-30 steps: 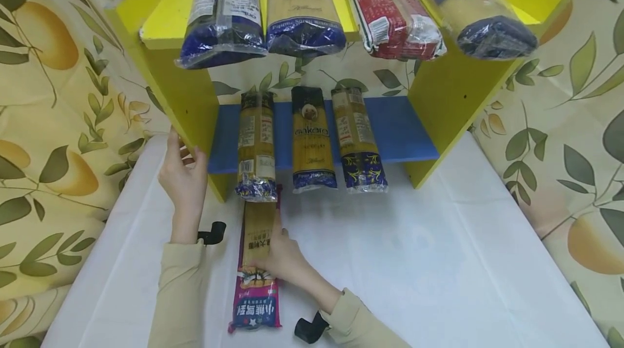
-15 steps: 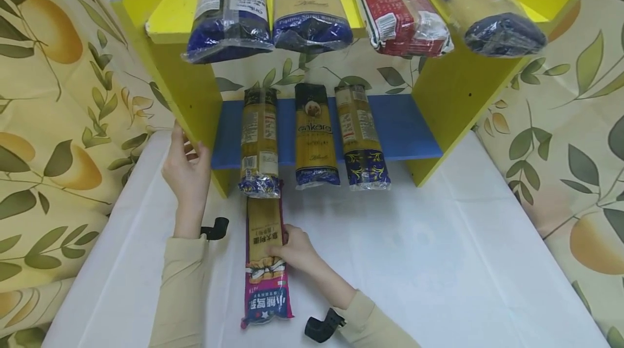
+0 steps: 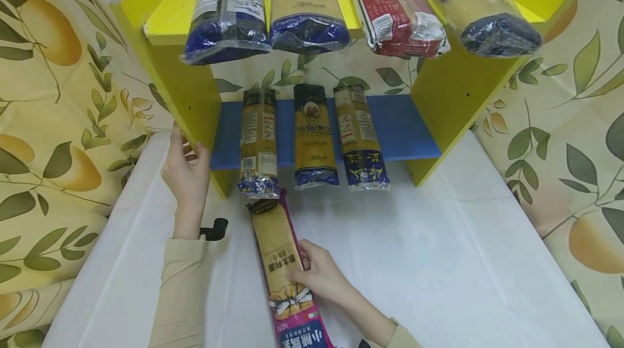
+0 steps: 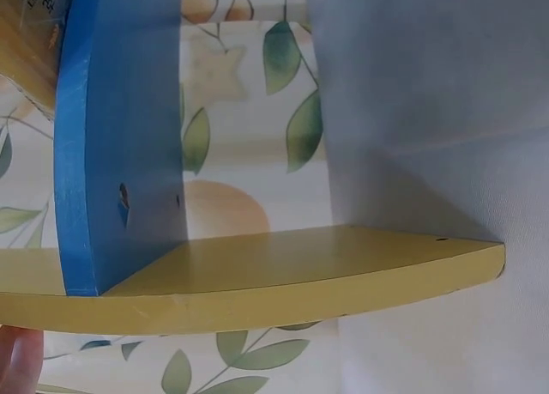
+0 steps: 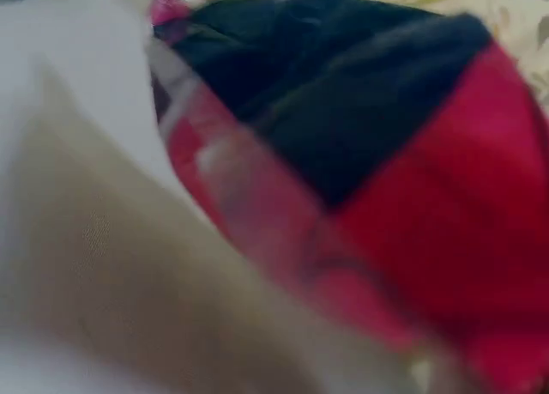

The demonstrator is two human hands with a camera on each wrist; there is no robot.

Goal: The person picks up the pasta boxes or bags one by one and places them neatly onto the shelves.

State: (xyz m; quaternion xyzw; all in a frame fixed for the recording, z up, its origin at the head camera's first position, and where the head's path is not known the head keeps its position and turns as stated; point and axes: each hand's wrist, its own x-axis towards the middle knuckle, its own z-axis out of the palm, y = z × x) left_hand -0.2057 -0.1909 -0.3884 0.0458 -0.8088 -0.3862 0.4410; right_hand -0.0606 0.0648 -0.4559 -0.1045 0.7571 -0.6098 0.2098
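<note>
My right hand (image 3: pixel 324 275) grips a pink-edged spaghetti packet (image 3: pixel 278 234) by its right side, thumb on top, in the head view. The packet slants over the white table, its far end just below the lower shelf and its near end at the frame's bottom edge. In the right wrist view, the red and dark packet wrapper (image 5: pixel 429 205) is blurred and the fingers cannot be made out. My left hand (image 3: pixel 187 177) holds the front edge of the shelf unit's yellow left side panel (image 3: pixel 192 104). One fingertip (image 4: pixel 21 360) touches that panel in the left wrist view.
Three pasta packets, including a middle one (image 3: pixel 314 136), lie on the blue lower shelf (image 3: pixel 400 126), their ends jutting past its front. Several more, including a red packet (image 3: pixel 390 6), overhang the yellow upper shelf (image 3: pixel 168 12). The white tablecloth (image 3: pixel 439 261) spreads in front.
My right hand has drawn the spaghetti packet toward me and to the right, out from under the lower shelf's left packet, turning it slantwise. My left hand stays on the side panel.
</note>
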